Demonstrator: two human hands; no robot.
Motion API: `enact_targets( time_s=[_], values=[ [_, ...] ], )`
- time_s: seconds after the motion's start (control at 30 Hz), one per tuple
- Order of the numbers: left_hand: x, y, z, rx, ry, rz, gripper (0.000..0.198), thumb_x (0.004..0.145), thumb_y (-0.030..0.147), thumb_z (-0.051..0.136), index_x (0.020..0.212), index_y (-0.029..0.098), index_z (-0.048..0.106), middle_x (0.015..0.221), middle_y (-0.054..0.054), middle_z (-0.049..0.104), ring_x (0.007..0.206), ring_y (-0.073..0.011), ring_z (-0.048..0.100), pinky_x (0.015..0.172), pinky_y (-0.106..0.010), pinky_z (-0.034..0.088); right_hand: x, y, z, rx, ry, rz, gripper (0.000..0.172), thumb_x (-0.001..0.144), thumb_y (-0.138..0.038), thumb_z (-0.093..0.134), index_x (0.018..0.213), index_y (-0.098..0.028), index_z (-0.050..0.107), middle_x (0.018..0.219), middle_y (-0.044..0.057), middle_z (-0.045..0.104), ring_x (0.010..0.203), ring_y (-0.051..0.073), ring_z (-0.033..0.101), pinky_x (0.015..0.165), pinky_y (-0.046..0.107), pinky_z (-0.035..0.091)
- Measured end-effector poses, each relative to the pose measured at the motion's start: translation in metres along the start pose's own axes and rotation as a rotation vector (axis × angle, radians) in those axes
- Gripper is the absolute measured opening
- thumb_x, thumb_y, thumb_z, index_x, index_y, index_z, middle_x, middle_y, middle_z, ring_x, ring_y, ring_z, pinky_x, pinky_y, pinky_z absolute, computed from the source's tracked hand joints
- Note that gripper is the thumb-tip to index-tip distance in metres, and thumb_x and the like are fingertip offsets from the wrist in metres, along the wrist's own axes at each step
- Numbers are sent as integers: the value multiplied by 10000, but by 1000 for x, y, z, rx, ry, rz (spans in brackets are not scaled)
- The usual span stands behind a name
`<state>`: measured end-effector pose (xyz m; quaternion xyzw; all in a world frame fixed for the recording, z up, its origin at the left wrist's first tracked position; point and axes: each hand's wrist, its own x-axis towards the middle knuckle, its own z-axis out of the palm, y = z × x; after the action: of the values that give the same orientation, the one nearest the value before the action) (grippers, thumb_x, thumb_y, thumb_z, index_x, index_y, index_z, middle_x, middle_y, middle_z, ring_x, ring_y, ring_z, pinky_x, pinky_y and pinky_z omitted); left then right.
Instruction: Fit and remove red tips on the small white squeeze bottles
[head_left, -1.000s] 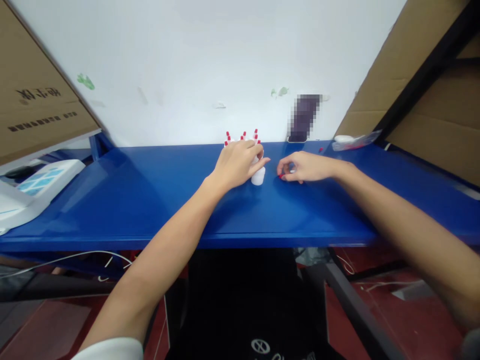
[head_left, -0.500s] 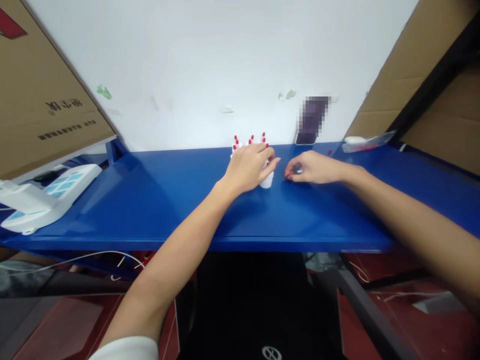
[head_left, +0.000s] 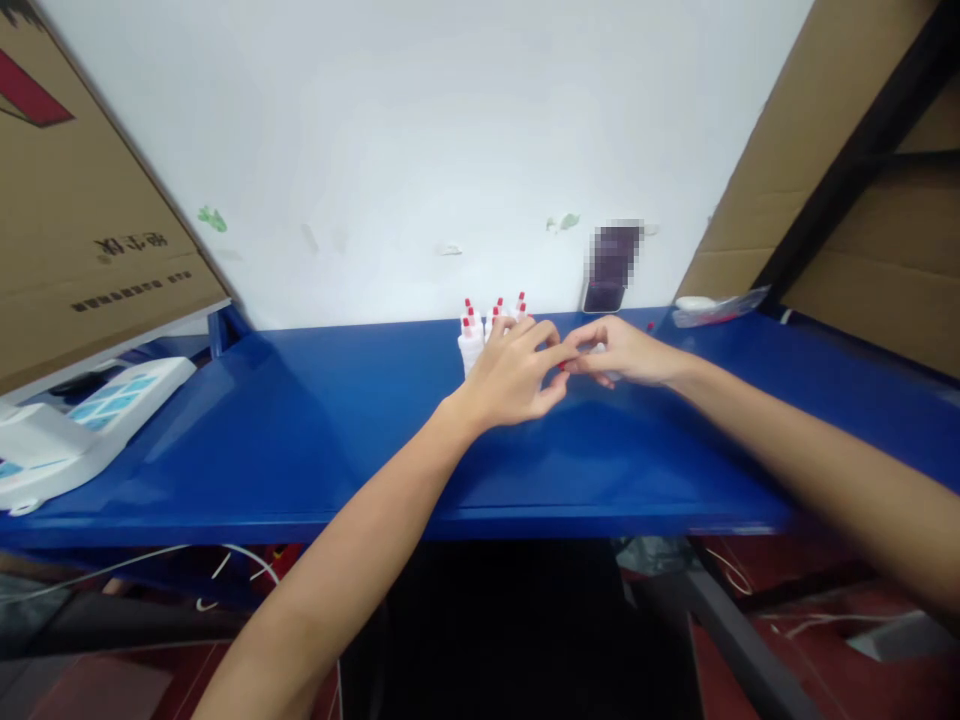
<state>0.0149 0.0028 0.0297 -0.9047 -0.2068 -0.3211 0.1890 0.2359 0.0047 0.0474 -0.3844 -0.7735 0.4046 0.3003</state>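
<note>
Left hand (head_left: 517, 378), right hand (head_left: 628, 352) meet fingertip to fingertip low over surface (head_left: 337, 430). Right pinches red cap (head_left: 562, 366) at junction; left curled, grip cannot tell. Bottles (head_left: 480, 330) just behind left hand. Risk, likely: cap slips, rolls away; left knuckles topple bottles.

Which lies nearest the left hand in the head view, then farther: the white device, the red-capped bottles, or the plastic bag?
1. red-capped bottles, just behind the left hand.
2. plastic bag, back right.
3. white device, far left.
</note>
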Motion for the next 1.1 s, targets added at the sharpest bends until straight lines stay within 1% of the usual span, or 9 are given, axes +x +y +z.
enact_targets(
  time_s=[0.07, 0.17, 0.33, 0.5, 0.6, 0.67, 0.73, 0.93, 1.1],
  values=[
    [-1, -2, 1, 3, 10, 8, 272, 963, 282, 577, 1202, 223, 694, 1071, -69, 683, 967, -224, 585, 918, -414, 364, 0, 1, 0, 78, -5, -5, 198, 779, -352, 789, 813, -166, 730, 500, -64, 579, 377, 61, 469, 361, 206, 308],
    [-1, -4, 1, 1, 5, 26, 266, 1016, 289, 537, 1230, 246, 690, 1084, -70, 684, 971, -219, 577, 905, -404, 357, 1, 3, -1, 158, -21, 4, 197, 763, -341, 813, 818, -167, 740, 478, -71, 573, 366, 55, 449, 358, 207, 296],
    [-1, -7, 0, -15, 17, 29, 232, 1039, 293, 521, 1141, 250, 725, 1066, -64, 684, 943, -214, 574, 889, -400, 348, 2, 9, 1, 222, -23, 47, 246, 730, -354, 849, 870, -170, 766, 485, -66, 588, 370, 57, 447, 365, 219, 302],
    [-2, -6, 1, -35, 30, 4, 201, 1020, 294, 553, 1073, 230, 736, 1047, -63, 689, 944, -212, 584, 875, -387, 350, 3, 11, 2, 228, -35, 47, 270, 756, -369, 846, 895, -165, 737, 473, -75, 573, 357, 54, 432, 365, 223, 287],
    [-2, -7, 2, -43, 18, -17, 201, 1017, 291, 557, 1089, 228, 735, 1039, -64, 691, 940, -210, 585, 868, -381, 358, 3, 12, 1, 248, -33, 31, 289, 755, -358, 854, 912, -166, 706, 569, -62, 636, 372, 42, 450, 366, 221, 293],
    [-2, -7, 3, -55, 13, -22, 216, 1025, 296, 549, 1117, 232, 734, 1038, -65, 692, 938, -210, 582, 867, -379, 365, 3, 12, 1, 262, -20, 15, 326, 747, -339, 866, 962, -172, 687, 664, -53, 679, 390, 35, 471, 368, 221, 313],
    [-3, -8, 3, -68, 7, -26, 231, 1033, 303, 542, 1143, 236, 733, 1041, -68, 690, 939, -210, 578, 873, -381, 372, 4, 12, 0, 273, -3, 8, 389, 738, -326, 876, 1032, -181, 667, 713, -55, 692, 405, 36, 490, 369, 219, 331],
    [-4, -8, 4, -184, -19, 13, 262, 1042, 277, 518, 1168, 212, 738, 1028, -83, 661, 936, -211, 554, 862, -364, 400, 4, 13, -3, 277, -43, 41, 551, 700, -291, 907, 1157, -182, 619, 693, -66, 694, 409, 56, 528, 366, 207, 346],
    [-1, -7, 3, -318, 10, -37, 225, 1015, 310, 573, 1116, 240, 762, 999, -72, 630, 952, -222, 523, 879, -378, 419, 4, 13, -3, 299, -28, -16, 583, 695, -290, 919, 1180, -162, 621, 661, -62, 696, 403, 56, 529, 365, 191, 340]
  ],
)
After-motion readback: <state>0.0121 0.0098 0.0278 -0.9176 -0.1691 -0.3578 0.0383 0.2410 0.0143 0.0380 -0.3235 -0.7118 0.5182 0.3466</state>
